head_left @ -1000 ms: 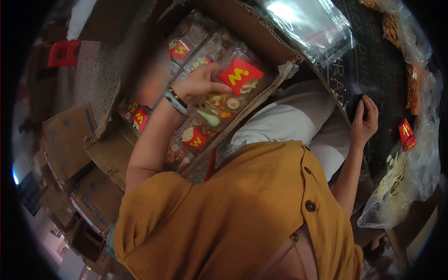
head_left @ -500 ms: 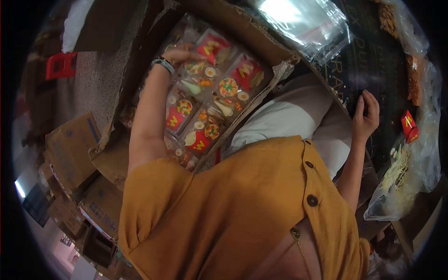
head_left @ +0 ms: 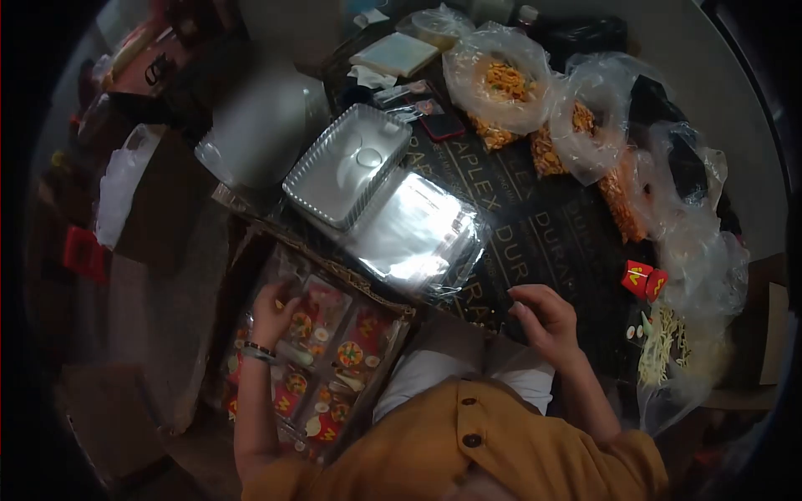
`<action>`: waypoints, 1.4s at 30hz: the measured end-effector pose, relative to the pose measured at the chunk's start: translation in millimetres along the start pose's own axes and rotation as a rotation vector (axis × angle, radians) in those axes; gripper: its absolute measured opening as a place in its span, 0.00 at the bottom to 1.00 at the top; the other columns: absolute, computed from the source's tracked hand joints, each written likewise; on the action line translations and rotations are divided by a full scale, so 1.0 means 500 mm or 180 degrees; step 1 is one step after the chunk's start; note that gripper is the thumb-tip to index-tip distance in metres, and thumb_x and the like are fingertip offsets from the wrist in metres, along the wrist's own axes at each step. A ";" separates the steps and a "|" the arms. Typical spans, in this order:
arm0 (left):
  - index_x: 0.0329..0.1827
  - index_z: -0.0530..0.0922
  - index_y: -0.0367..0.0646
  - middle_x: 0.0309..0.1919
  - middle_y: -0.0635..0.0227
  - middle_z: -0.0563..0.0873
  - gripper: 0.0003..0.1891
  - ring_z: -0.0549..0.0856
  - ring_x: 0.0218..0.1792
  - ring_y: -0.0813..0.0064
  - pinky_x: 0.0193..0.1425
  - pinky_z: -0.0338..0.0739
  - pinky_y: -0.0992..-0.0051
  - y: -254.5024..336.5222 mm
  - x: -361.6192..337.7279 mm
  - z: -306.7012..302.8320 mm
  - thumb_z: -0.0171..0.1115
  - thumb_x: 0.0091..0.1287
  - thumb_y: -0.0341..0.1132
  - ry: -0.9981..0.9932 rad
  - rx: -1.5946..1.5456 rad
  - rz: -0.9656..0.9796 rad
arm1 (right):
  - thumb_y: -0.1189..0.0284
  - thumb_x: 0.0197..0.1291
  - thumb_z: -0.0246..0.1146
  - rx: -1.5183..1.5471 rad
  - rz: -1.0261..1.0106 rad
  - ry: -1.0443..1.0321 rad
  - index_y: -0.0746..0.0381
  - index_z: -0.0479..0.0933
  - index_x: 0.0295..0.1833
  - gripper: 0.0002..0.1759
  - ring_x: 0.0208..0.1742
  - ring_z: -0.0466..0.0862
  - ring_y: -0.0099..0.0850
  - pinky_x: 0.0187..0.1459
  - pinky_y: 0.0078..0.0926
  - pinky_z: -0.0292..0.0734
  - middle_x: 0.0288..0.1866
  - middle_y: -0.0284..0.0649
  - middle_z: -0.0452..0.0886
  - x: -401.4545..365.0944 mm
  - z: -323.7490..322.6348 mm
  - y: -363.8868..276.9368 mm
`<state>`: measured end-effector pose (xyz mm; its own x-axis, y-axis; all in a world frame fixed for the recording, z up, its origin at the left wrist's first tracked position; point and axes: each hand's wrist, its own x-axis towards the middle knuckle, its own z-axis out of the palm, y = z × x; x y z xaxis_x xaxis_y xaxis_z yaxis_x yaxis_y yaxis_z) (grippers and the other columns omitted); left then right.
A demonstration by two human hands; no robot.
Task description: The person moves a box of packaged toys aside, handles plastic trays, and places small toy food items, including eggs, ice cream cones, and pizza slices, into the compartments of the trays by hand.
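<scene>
My left hand (head_left: pixel 272 319) is inside a cardboard box (head_left: pixel 403 314), over its upper left part. Its fingers are somewhat apart and rest on or just above clear packets (head_left: pixel 349 354) of small toy food pieces, with red cartons bearing a yellow letter inside. Whether the fingertips touch a packet is hard to tell. Above the dark, gold-lettered work surface (head_left: pixel 535 242), my right hand (head_left: pixel 547 324) hovers near the front edge, fingers extended and nothing visible in them. Shiny clear plastic bags (head_left: pixel 422 230) lie flat between the box and the lettered surface.
A clear ribbed tray (head_left: pixel 351 167) sits behind the bags, near a phone (head_left: pixel 443 127). Open plastic bags of orange pieces (head_left: pixel 508 82) line the far side. To the right are small red cartons (head_left: pixel 643 280) and pale noodle-like strands (head_left: pixel 664 344). A white bag (head_left: pixel 125 184) stands left.
The view has lifted and swung, bringing more of the work surface into sight. My left hand stays over the packets, its fingers more bent. My right hand remains above the surface's edge.
</scene>
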<state>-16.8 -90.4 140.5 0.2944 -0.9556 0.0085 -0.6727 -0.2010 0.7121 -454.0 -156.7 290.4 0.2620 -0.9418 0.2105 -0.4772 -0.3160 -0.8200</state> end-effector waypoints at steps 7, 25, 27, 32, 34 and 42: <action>0.41 0.79 0.39 0.41 0.59 0.82 0.12 0.83 0.39 0.67 0.42 0.77 0.73 0.518 -0.010 -0.167 0.63 0.52 0.22 0.0026 -0.0419 0.2342 | 0.77 0.57 0.56 -0.0534 -0.2201 -0.0507 0.64 0.77 0.40 0.07 0.28 0.79 0.29 0.27 0.22 0.72 0.30 0.43 0.80 0.109 -0.112 -0.302; 0.47 0.75 0.38 0.45 0.58 0.79 0.14 0.81 0.40 0.68 0.44 0.76 0.71 0.774 -0.190 -0.063 0.60 0.56 0.25 -0.1137 -0.1589 0.4537 | 0.72 0.58 0.54 0.0473 -0.3449 -0.0115 0.66 0.75 0.43 0.11 0.33 0.78 0.31 0.33 0.24 0.70 0.35 0.46 0.78 -0.100 -0.333 -0.246; 0.47 0.74 0.38 0.45 0.58 0.79 0.14 0.81 0.40 0.68 0.44 0.76 0.71 0.786 -0.200 -0.058 0.59 0.56 0.26 -0.1212 -0.1662 0.4571 | 0.72 0.58 0.53 0.0489 -0.3416 -0.0083 0.66 0.74 0.43 0.12 0.34 0.78 0.32 0.33 0.24 0.70 0.35 0.46 0.77 -0.113 -0.343 -0.236; 0.49 0.73 0.38 0.46 0.57 0.78 0.15 0.80 0.41 0.68 0.44 0.76 0.70 0.804 -0.219 -0.053 0.58 0.57 0.27 -0.1337 -0.1737 0.4609 | 0.71 0.58 0.53 0.0578 -0.3422 0.0033 0.67 0.74 0.44 0.13 0.35 0.77 0.33 0.35 0.25 0.70 0.37 0.47 0.77 -0.132 -0.360 -0.223; 0.49 0.73 0.38 0.46 0.57 0.78 0.16 0.80 0.41 0.69 0.45 0.76 0.70 0.805 -0.218 -0.058 0.58 0.58 0.27 -0.1374 -0.1746 0.4622 | 0.70 0.58 0.53 0.0590 -0.3425 0.0055 0.67 0.74 0.45 0.13 0.36 0.77 0.33 0.36 0.25 0.69 0.37 0.48 0.76 -0.138 -0.363 -0.220; 0.52 0.71 0.38 0.48 0.57 0.76 0.17 0.79 0.42 0.69 0.45 0.76 0.69 0.800 -0.228 -0.058 0.57 0.59 0.29 -0.1502 -0.1805 0.4643 | 0.68 0.58 0.52 0.0699 -0.3452 0.0135 0.68 0.73 0.46 0.16 0.38 0.77 0.34 0.38 0.26 0.69 0.39 0.49 0.75 -0.150 -0.368 -0.214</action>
<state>-299.8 -55.4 444.7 -0.6238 -0.2529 0.7396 0.1734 0.8778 0.4464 -576.9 -73.3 460.4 0.4200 -0.1822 0.8890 0.1484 -0.9527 -0.2654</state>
